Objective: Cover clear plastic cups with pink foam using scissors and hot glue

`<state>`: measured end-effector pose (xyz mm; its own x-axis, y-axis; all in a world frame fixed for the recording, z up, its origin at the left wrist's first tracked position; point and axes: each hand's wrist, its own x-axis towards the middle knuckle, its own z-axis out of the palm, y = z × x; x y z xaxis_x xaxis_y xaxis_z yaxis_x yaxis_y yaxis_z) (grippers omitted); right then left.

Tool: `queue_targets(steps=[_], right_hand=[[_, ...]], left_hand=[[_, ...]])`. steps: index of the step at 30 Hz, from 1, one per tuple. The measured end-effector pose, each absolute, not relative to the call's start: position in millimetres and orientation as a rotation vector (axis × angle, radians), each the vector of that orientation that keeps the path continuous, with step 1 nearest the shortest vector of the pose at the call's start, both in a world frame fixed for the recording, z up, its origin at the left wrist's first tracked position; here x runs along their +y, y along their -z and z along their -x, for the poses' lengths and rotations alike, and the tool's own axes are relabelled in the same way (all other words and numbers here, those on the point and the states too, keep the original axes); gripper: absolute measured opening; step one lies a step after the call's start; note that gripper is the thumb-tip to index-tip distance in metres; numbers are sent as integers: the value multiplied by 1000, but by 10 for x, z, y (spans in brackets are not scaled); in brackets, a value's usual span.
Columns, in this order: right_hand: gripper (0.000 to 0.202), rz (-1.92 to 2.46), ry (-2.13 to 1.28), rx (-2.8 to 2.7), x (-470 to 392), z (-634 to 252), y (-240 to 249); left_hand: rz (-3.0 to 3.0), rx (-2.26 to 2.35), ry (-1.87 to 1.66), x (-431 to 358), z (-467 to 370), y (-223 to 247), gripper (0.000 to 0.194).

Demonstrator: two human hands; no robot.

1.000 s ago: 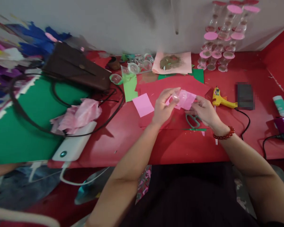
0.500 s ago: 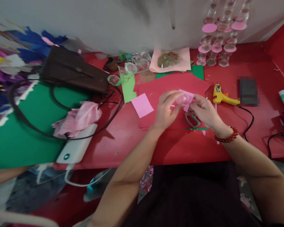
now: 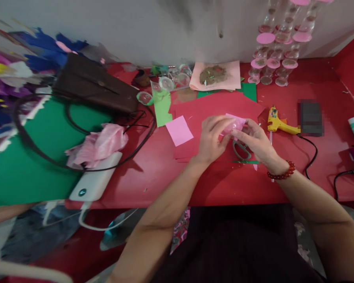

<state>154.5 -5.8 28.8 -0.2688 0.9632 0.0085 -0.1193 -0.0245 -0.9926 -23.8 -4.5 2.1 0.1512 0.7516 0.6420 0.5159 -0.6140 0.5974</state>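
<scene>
A clear plastic cup [image 3: 234, 125] sits against a small pink paper square [image 3: 239, 122], both held up between my two hands over red sheets. My left hand [image 3: 212, 137] curls round the cup from the left, thumb below and fingers above. On the other side my right hand [image 3: 256, 142], with a beaded bracelet at the wrist, pinches the paper's right edge, its thumb close to the cup's rim. Beneath the hands lie scissors [image 3: 241, 151], of which mainly a grey handle loop shows. Another pink square [image 3: 179, 130] rests left of my left hand.
A yellow glue gun [image 3: 280, 122] lies to the right. Stacked clear cups with pink discs [image 3: 265, 38] stand at the back right. Left are a brown bag [image 3: 91, 84], a looped black cable, pink cloth [image 3: 102, 145] and a white power bank [image 3: 96, 182]. Another person's arm shows lower left.
My right thumb has come in leftward toward the cup's rim. The cup and paper stay between my hands; the whole view has shifted slightly.
</scene>
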Motion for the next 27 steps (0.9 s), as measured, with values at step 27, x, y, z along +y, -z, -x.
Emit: queue_targets(steps=[27], right_hand=[[60, 821, -1423, -1410, 46, -1556, -183]], left_hand=[[-976, 729, -1204, 119, 232, -134, 52]])
